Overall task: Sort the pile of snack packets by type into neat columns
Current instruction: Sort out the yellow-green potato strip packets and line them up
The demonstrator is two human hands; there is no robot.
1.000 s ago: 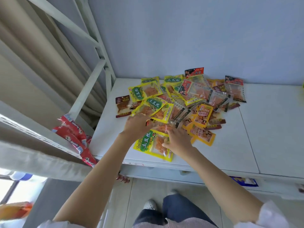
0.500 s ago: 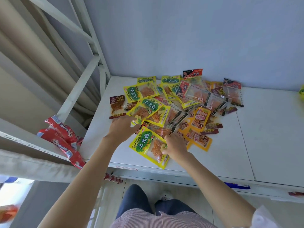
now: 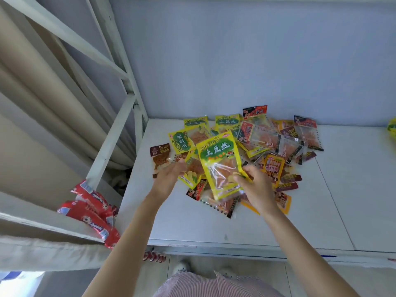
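Two bare hands work over a pile of snack packets [image 3: 257, 151] on a white counter [image 3: 353, 189]. The right hand [image 3: 256, 185] has its grip closed on the right edge of a yellow packet with a green label [image 3: 220, 161]; thumb and fingers pinch it low on that side, and the packet stands lifted and nearly upright above the pile, its clear window toward the person. The left hand [image 3: 168, 179] is to the left of this packet, fingers bent loosely and partly spread. It touches the left border of the pile, but whether its grip holds any packet I cannot tell, because the fingertips are hidden among the packets.

Just beyond the left hand lies a brown packet [image 3: 159, 156], flat on the counter, at the left end of the pile. Behind the lifted packet lie more yellow packets with green labels [image 3: 186, 138], overlapping each other. Right of the right hand are orange packets [image 3: 274, 166], and farther away from it clear packets with red and black tops [image 3: 305, 131]. The pile is unsorted, no columns formed yet. Far left of the left hand, red packets [image 3: 92, 209] lie on a low white ledge [image 3: 32, 224] beside the counter.
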